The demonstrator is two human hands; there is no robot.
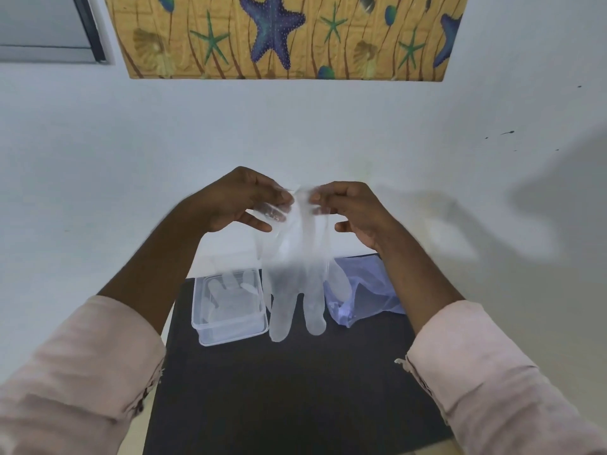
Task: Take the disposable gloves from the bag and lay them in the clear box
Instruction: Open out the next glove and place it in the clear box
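Note:
A clear disposable glove (pixel 297 277) hangs in the air with its fingers pointing down, above the dark table. My left hand (pixel 239 200) and my right hand (pixel 353 210) both pinch its cuff at the top, close together. Below and to the left stands the clear box (pixel 230 334), with at least one clear glove (pixel 226 295) lying inside. The pale plastic bag (pixel 368 289) lies crumpled on the table to the right, partly hidden behind the hanging glove and my right forearm.
The dark table (pixel 279 395) stands against a white wall (pixel 131 142). A yellow panel with starfish prints (pixel 285 34) hangs high on the wall. The near part of the table top is bare.

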